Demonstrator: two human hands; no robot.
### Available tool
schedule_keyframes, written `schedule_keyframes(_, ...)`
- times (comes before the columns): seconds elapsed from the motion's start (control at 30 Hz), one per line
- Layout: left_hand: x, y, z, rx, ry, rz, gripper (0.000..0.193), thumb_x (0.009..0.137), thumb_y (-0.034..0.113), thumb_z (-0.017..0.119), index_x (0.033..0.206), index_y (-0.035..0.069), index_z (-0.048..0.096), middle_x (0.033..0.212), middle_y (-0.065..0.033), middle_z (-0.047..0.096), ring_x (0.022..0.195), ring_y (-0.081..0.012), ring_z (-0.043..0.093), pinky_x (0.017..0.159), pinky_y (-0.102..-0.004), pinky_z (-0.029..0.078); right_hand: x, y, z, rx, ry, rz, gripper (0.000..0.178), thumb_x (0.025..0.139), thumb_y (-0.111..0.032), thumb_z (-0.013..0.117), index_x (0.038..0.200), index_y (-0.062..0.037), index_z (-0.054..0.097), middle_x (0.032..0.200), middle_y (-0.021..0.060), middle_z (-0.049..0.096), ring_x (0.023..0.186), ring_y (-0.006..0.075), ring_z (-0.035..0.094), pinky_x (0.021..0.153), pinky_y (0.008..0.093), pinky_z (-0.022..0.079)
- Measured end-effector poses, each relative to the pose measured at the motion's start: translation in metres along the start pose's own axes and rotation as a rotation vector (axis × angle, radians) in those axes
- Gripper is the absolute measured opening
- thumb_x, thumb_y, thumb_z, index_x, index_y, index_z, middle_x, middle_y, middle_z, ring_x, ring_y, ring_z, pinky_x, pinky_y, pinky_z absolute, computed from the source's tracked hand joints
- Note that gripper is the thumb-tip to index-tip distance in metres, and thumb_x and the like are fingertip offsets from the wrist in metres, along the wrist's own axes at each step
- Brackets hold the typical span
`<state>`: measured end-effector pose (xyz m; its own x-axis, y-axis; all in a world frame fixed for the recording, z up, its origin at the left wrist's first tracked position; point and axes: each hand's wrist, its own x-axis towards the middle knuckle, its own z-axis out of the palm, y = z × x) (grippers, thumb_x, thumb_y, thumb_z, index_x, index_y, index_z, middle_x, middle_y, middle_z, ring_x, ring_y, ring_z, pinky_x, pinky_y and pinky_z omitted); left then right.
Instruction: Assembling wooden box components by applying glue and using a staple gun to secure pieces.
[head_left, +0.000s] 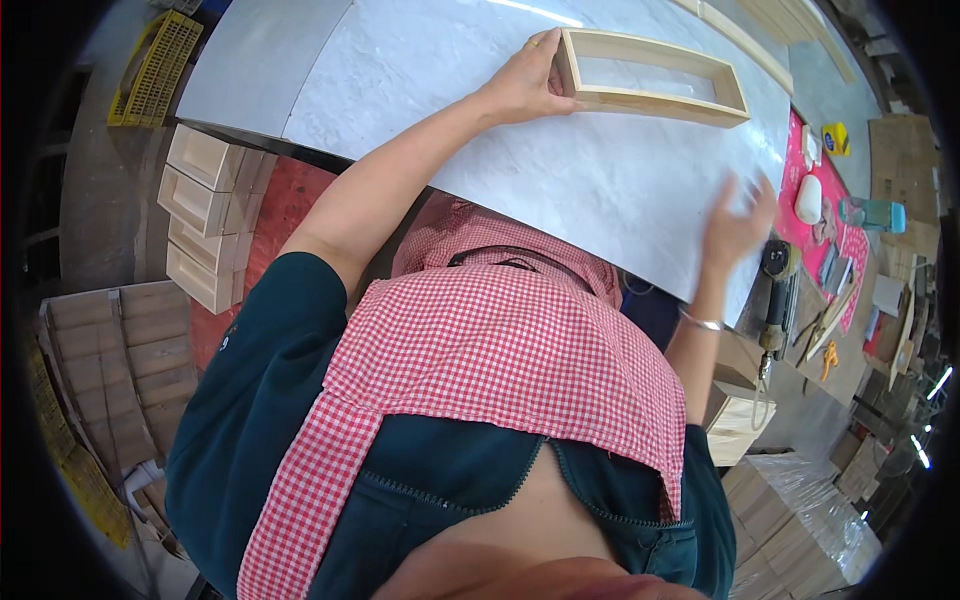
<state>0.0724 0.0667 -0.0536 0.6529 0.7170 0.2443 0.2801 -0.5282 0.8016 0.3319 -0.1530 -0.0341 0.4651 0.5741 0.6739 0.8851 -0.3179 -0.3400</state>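
A long, narrow rectangular frame of pale wood [655,108] lies on the white marbled tabletop [590,170]. Through its middle a pale surface like the tabletop shows. My left hand [530,82] grips the frame's left short end, thumb along the near side and fingers over the end. To the right, my right hand [738,220] is blurred by motion above the tabletop's near right part. Its fingers look spread and nothing shows in them. It is apart from the frame and nearest to a dark power tool [777,290] at the table's right edge.
Stacked pale wooden boxes [195,200] stand left of the table, near a yellow crate [160,65]. Wooden strips [735,40] lie at the far right. A red-pink cover [795,165] on the right holds a white bottle [808,200] and a blue-green container [875,214]. Orange scissors [830,358] lie nearby.
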Motion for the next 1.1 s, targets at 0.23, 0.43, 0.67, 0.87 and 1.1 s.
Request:
schedule_keyframes(0.23,0.008,0.029,-0.005,-0.07,-0.032,-0.218,0.082,0.072,0.023,0.086,0.136,-0.01,0.045,0.128,-0.0229,0.057,0.099,-0.0288,0.063,0.088,-0.0352,0.055,-0.043,0.156,-0.116,-0.742,-0.177,0.192,0.057,0.09,-0.047,0.066,0.123,-0.0001,0.062,0.104,0.0255,0.068,0.094,0.0422,0.064,0.085,0.048,0.053)
schedule_keyframes(0.43,0.007,0.024,-0.001,-0.216,0.002,-0.288,0.077,0.07,0.025,0.087,0.13,-0.008,0.051,0.119,-0.0219,0.062,0.105,-0.0294,0.063,0.091,-0.0362,0.054,-0.046,0.187,-0.133,-0.697,-0.503,0.283,0.06,0.089,-0.049,0.067,0.121,0.0011,0.062,0.103,0.0276,0.068,0.088,0.0422,0.066,0.081,0.0512,0.054)
schedule_keyframes(0.67,0.002,0.042,-0.002,-0.419,0.081,-0.261,0.072,0.073,0.02,0.085,0.132,-0.006,0.052,0.116,-0.0198,0.065,0.098,-0.0258,0.066,0.086,-0.0336,0.056,0.009,0.14,-0.155,-0.43,-0.515,0.446,0.049,0.087,-0.038,0.073,0.113,0.0018,0.064,0.083,0.0188,0.068,0.062,0.0277,0.064,0.06,0.0405,0.053)
schedule_keyframes(0.87,0.0,0.084,-0.009,-0.454,0.139,-0.195,0.074,0.071,0.018,0.086,0.131,-0.008,0.051,0.116,-0.0211,0.065,0.094,-0.0261,0.068,0.08,-0.0338,0.058,0.012,-0.044,-0.17,0.255,-0.219,0.551,0.028,0.087,-0.022,0.078,0.098,0.0012,0.067,0.065,0.0031,0.062,0.045,0.0101,0.052,0.041,0.0238,0.04)
schedule_keyframes(1.1,-0.013,0.117,-0.027,-0.435,0.111,-0.181,0.075,0.068,0.018,0.086,0.128,-0.009,0.05,0.111,-0.022,0.066,0.093,-0.0272,0.07,0.076,-0.035,0.059,-0.036,-0.134,-0.147,0.426,-0.503,0.442,0.028,0.094,-0.024,0.072,0.114,-0.0039,0.073,0.098,-0.001,0.075,0.077,0.0114,0.068,0.068,0.0228,0.054)
